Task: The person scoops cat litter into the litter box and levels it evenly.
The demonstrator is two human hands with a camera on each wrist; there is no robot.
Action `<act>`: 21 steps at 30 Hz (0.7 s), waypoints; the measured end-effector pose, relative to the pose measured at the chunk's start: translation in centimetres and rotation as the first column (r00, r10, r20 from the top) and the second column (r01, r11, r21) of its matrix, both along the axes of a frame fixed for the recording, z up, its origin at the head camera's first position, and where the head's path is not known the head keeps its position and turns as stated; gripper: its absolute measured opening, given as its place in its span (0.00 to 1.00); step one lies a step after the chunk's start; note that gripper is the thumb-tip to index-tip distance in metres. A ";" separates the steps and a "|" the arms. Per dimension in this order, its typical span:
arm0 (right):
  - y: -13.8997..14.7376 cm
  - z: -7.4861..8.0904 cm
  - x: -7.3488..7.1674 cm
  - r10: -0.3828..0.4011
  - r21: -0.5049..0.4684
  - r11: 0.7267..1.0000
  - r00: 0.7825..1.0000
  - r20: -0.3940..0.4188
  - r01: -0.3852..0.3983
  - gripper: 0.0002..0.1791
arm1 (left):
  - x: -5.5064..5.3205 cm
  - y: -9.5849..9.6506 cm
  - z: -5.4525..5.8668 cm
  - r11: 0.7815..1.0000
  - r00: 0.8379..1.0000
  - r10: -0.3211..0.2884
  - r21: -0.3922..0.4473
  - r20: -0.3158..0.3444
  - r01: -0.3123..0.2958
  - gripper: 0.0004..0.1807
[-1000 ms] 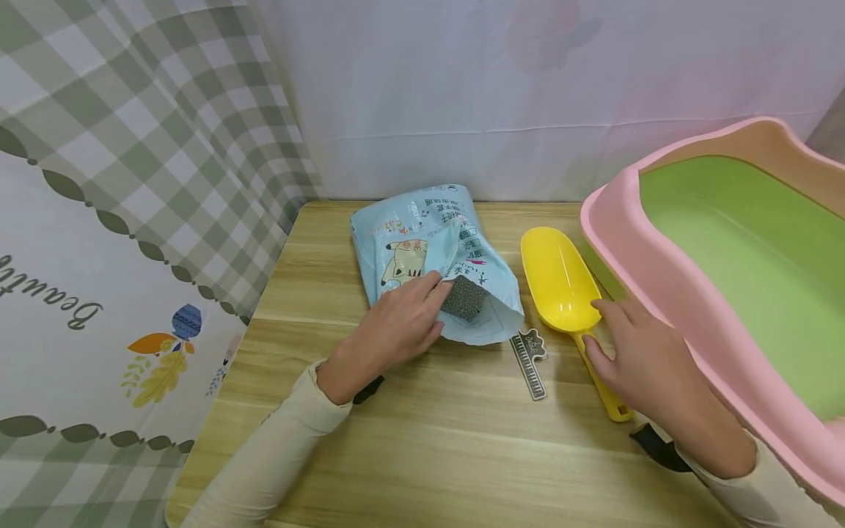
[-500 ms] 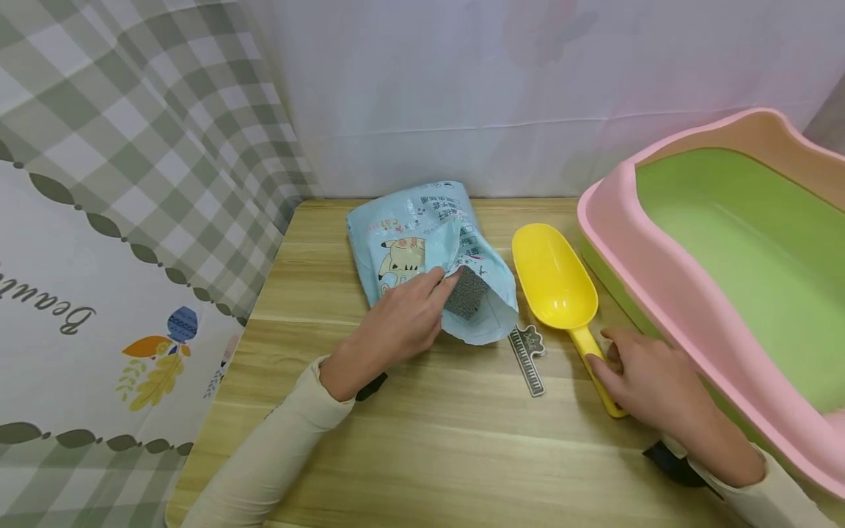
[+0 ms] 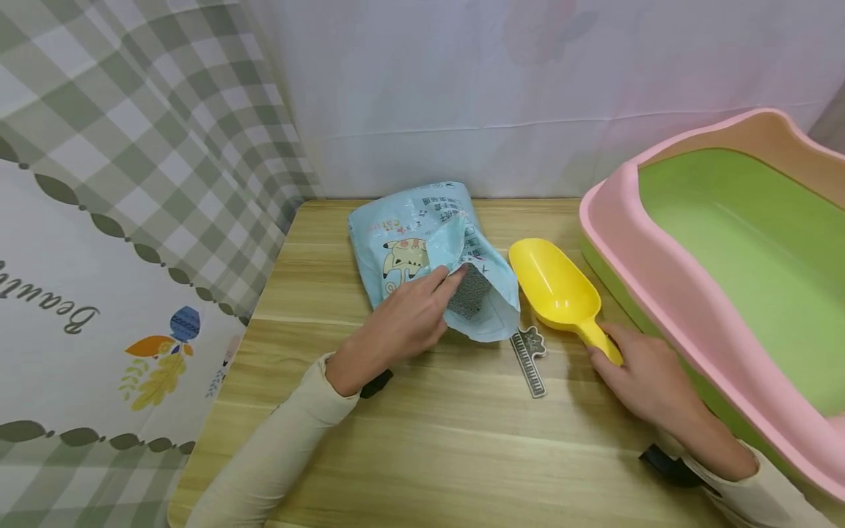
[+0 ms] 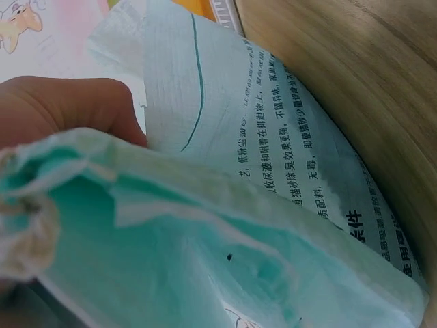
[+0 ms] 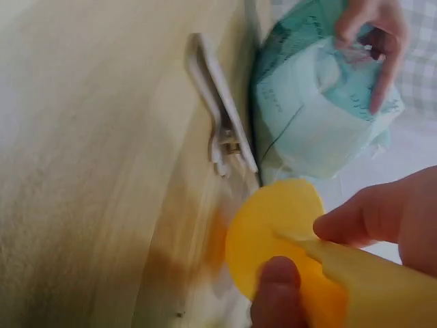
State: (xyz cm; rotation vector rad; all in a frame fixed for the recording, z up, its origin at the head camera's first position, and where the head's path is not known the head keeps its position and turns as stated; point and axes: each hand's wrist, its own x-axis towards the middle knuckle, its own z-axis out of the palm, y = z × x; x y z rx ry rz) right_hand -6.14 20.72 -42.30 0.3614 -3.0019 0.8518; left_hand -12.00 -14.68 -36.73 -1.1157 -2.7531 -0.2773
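change: right hand [image 3: 650, 378] now grips yellow scoop [image 3: 554, 282] by its handle, right of centre, handle seemingly raised | left hand [image 3: 411, 315]: pinching rim of gaping bag [image 3: 405, 253], frame centre | judged: scoop secured, bag mouth accessible

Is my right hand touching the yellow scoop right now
Touching. The head view shows your right hand gripping the yellow scoop by its handle, which runs into its grip.
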 end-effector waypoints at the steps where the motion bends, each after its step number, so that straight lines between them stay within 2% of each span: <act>1: 0.0 0.1 0.1 -0.011 -0.009 1.000 1.000 -0.007 0.011 0.26 | 0.0 0.1 0.0 1.000 1.000 0.004 0.002 0.004 -0.004 0.39; 8: 0.1 1.6 1.5 -0.051 -0.045 0.998 0.996 -0.079 0.047 0.23 | -0.1 0.6 0.4 1.000 0.999 0.019 0.022 0.045 -0.020 0.40; 14: 0.5 4.1 3.2 -0.058 -0.067 0.996 0.993 -0.102 0.051 0.25 | -0.2 1.1 0.3 0.999 0.999 0.019 0.044 0.042 -0.021 0.39; 18: 1.2 5.3 4.2 -0.021 -0.088 0.996 0.992 -0.128 0.009 0.23 | -0.3 1.4 0.3 0.998 0.999 0.023 0.060 0.047 -0.026 0.38; 21: 1.6 5.8 4.9 0.012 -0.105 0.994 0.982 -0.189 -0.032 0.21 | -0.3 1.6 0.3 0.998 0.999 0.021 0.065 0.047 -0.024 0.38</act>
